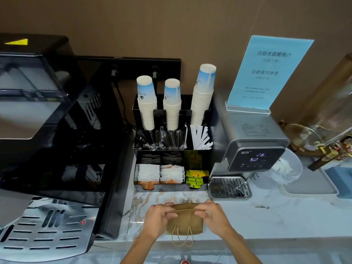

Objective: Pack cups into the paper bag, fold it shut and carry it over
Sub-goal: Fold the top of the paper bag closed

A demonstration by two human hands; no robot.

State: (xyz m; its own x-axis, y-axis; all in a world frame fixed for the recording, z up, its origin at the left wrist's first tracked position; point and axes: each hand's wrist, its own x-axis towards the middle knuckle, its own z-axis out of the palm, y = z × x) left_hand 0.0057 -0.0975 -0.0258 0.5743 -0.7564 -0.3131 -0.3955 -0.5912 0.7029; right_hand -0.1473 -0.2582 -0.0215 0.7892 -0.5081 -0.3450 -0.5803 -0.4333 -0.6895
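Brown paper bag (184, 221) stands on the marble counter (266, 216) near its front edge, below the organizer (172, 147) with its cup stacks (172, 105). Left hand (158, 219) and right hand (213, 216) each pinch one end of the bag's top edge, fingers closed on the paper. Its twine handles (182, 238) hang toward the person. I judge it light and easily creased; the top corners suit folding, the handles suit carrying.
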